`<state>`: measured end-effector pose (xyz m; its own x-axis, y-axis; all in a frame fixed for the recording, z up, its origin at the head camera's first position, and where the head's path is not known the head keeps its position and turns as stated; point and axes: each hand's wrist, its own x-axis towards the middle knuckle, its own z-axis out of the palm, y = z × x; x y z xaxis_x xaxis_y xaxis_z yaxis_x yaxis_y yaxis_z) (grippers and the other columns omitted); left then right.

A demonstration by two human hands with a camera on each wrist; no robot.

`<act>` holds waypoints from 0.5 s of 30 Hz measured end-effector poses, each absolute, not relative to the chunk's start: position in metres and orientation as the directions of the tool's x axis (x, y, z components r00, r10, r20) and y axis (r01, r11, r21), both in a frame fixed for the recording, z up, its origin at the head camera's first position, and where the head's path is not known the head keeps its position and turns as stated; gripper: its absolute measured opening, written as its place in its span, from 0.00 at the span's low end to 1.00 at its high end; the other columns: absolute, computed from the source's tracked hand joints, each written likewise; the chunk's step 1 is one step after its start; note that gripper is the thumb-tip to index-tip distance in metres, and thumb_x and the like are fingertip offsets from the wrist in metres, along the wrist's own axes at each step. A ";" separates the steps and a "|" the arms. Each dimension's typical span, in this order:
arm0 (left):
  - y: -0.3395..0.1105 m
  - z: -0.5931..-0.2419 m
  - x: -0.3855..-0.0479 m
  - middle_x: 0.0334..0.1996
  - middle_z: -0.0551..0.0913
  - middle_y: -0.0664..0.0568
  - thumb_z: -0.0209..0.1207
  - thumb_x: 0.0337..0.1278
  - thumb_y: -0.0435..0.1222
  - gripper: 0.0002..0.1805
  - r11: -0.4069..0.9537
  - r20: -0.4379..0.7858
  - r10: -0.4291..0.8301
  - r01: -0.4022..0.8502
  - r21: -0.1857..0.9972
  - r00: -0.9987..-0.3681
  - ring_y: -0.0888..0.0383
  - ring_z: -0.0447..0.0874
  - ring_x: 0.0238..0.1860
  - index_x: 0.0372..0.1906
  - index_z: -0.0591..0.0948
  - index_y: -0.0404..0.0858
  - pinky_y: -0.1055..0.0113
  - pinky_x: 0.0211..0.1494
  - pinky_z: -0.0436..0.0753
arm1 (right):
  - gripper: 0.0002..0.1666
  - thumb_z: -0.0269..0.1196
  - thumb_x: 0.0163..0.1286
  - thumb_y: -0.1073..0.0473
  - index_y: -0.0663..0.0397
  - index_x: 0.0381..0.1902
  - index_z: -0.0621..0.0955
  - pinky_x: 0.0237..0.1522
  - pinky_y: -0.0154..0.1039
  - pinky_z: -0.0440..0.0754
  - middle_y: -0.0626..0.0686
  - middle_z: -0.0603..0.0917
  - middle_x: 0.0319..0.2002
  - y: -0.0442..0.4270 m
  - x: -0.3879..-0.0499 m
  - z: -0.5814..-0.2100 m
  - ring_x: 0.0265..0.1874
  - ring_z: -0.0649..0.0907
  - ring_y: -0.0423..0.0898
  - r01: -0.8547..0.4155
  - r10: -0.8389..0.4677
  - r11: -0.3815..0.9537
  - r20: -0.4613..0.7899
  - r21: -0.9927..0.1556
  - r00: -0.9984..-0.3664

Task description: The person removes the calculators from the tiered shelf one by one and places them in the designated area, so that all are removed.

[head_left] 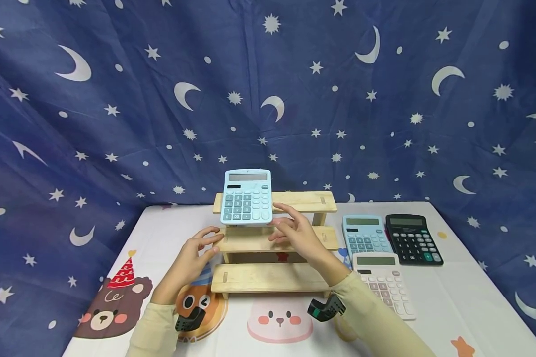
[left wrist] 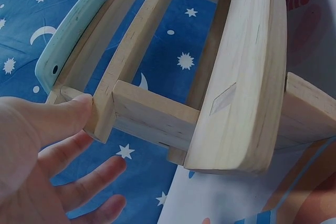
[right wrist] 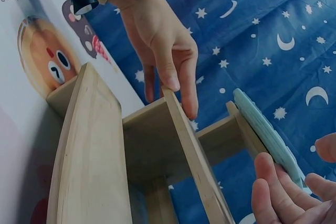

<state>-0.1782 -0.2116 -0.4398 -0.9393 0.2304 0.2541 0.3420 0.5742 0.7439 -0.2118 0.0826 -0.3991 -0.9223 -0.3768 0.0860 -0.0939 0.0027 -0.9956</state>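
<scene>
A light blue calculator lies on the top step of a three-step wooden rack, its lower edge jutting past the front. My left hand is at the left end of the middle step; in the left wrist view its thumb touches the plank's end, and the right wrist view shows thumb and index finger on either side of it. Beside the calculator's lower right corner is my right hand, fingers loosely bent. In the right wrist view its fingertips touch the calculator.
Right of the rack lie another light blue calculator, a black calculator and a white and pink calculator. A blue curtain with moons and stars hangs behind. The white tablecloth bears cartoon prints.
</scene>
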 end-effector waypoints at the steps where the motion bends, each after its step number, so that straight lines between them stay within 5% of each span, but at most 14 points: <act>1: -0.212 -0.440 -0.178 0.67 0.74 0.35 0.60 0.67 0.28 0.19 0.577 0.257 0.233 0.346 0.740 -0.938 0.32 0.69 0.71 0.60 0.81 0.27 0.30 0.61 0.74 | 0.31 0.52 0.78 0.63 0.52 0.77 0.64 0.42 0.39 0.89 0.74 0.80 0.58 0.082 -0.212 -0.399 0.32 0.88 0.40 -0.092 -0.376 0.002 0.084 -0.996 -0.923; 15: -0.212 -0.441 -0.178 0.68 0.74 0.36 0.60 0.67 0.28 0.19 0.568 0.253 0.230 0.341 0.749 -0.940 0.32 0.67 0.72 0.60 0.81 0.28 0.29 0.62 0.74 | 0.32 0.53 0.78 0.62 0.49 0.78 0.63 0.42 0.39 0.88 0.74 0.82 0.55 0.070 -0.215 -0.397 0.32 0.89 0.42 -0.076 -0.361 0.011 0.067 -0.997 -0.930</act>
<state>-0.1784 -0.2123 -0.4406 -0.9396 0.2303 0.2531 0.3410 0.5684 0.7488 -0.2149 0.0699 -0.3972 -0.9301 -0.3611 0.0669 -0.0759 0.0106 -0.9971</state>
